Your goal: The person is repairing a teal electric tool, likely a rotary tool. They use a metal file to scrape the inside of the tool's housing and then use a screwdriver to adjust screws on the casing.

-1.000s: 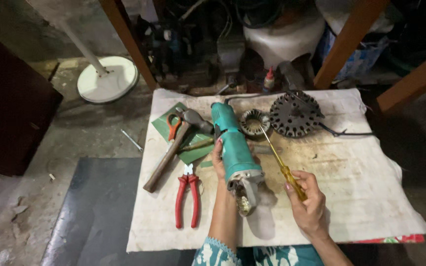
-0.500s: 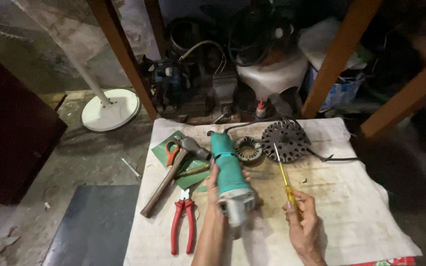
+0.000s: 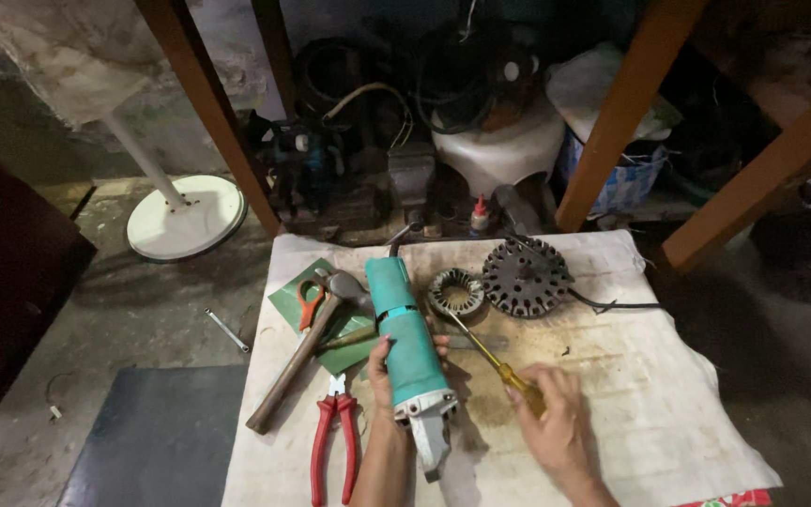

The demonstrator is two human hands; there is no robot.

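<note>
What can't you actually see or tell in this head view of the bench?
- Left hand: its palm and fingers are hidden behind the green angle grinder it wraps.
- Grinder head: the end is dim; whether a disc is fitted cannot be told.
- Screwdriver: most of the yellow handle is hidden inside the right hand.
- Red pliers: handle ends cut off by the bottom edge.
- Shelf clutter behind: too dark.

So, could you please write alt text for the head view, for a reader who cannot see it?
The left hand grips a teal angle grinder lying on a stained white cloth, while the right hand holds a yellow-handled screwdriver. Red-handled pliers, a wooden-handled hammer and a dark round motor stator lie nearby.
</note>
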